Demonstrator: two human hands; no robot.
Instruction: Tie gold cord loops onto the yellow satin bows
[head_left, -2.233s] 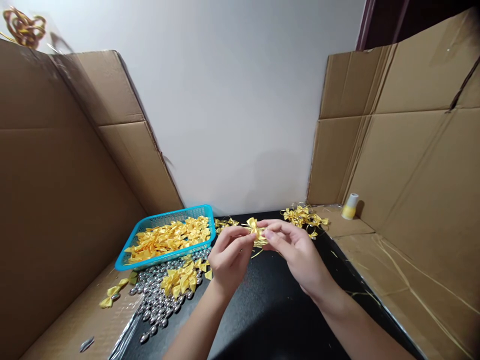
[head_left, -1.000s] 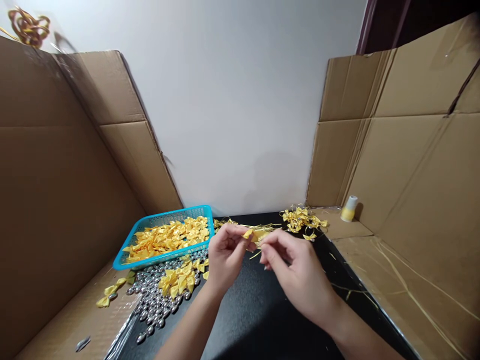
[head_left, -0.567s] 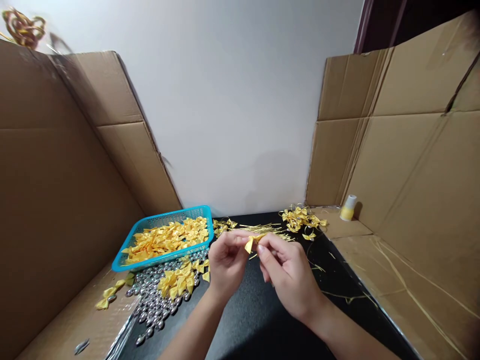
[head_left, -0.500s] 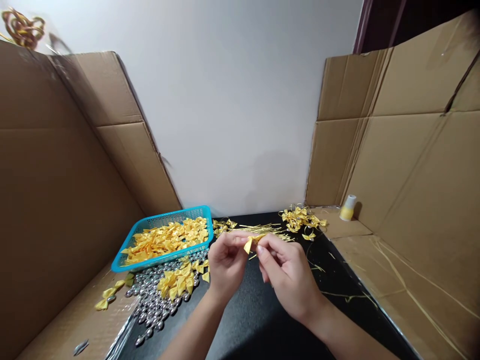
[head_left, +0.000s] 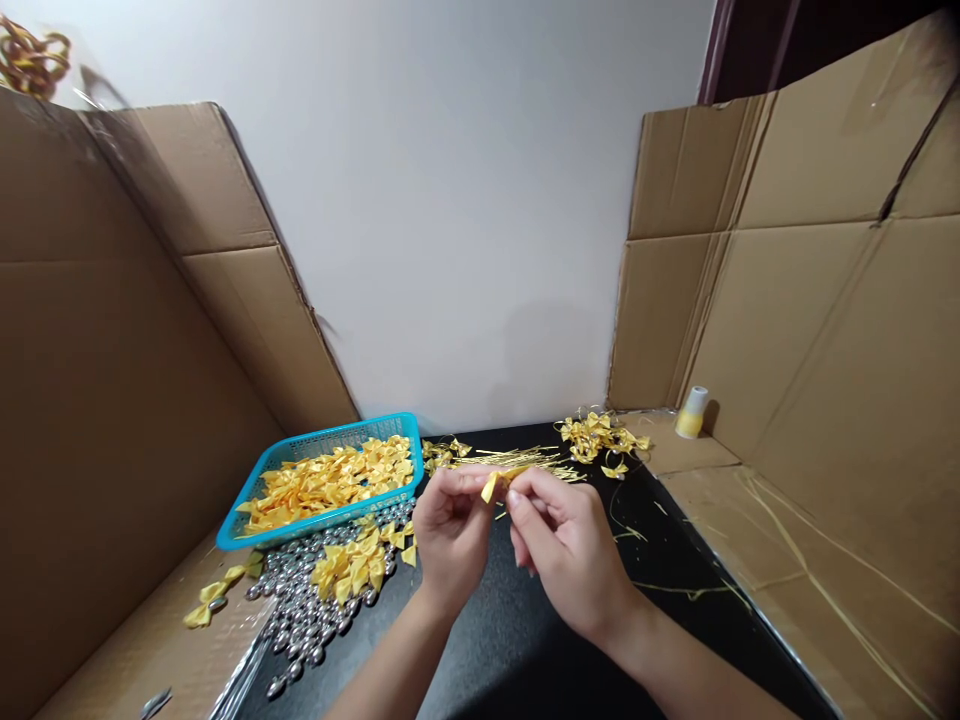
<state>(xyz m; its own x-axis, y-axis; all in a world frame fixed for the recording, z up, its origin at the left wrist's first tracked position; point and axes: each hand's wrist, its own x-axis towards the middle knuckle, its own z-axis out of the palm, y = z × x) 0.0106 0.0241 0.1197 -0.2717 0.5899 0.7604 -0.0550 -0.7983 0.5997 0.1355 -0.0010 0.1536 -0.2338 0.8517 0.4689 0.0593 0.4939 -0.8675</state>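
A small yellow ribbon bow (head_left: 491,486) is pinched between both hands above the black work surface (head_left: 495,640). My left hand (head_left: 452,530) holds its left side with thumb and fingertips. On the other side, my right hand (head_left: 559,530) grips it between thumb and index finger. The fingers cover much of the bow, so anything attached to it is hidden. Left of my hands lie silver beads (head_left: 300,620) with a heap of loose yellow bows (head_left: 352,568) on top. Gold ties (head_left: 536,460) are spread behind my hands.
A blue basket (head_left: 414,455) full of yellow bows stands at the left. Bows with thin gold loops (head_left: 596,437) are piled at the back right, near a white-and-yellow spool (head_left: 691,412). Cardboard walls (head_left: 667,310) flank the surface, and loose yellow strands (head_left: 817,590) lie at the right.
The bow has turned slightly between the fingers, and its visible loop looks narrower. Both hands stay pinched on it. The whole view has shifted a little.
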